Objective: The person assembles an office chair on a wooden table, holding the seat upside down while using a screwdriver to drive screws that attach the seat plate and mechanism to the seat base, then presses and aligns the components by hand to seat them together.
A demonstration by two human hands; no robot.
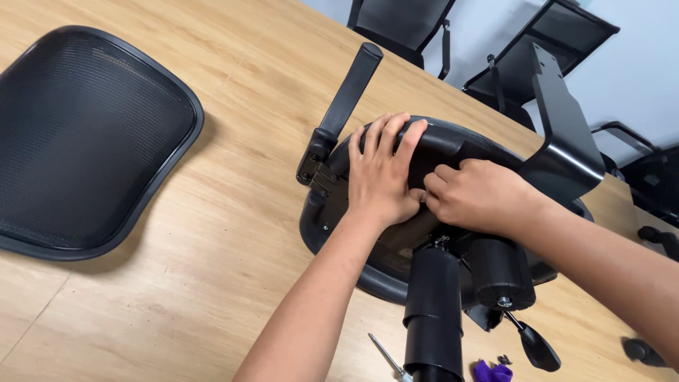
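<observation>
While upturned black chair seat lies near far edge of wooden table, left hand presses flat, fingers spread, on its curved plastic rim. Right hand curled beside it, touching; whether pinching anything, cannot tell. Armrest points away, up-right. Gas cylinder rises toward camera. Mesh backrest lies well apart left, bare wood between.

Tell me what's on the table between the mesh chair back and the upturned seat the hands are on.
Nothing: the head view shows bare wooden table between the mesh back and the seat.
</observation>
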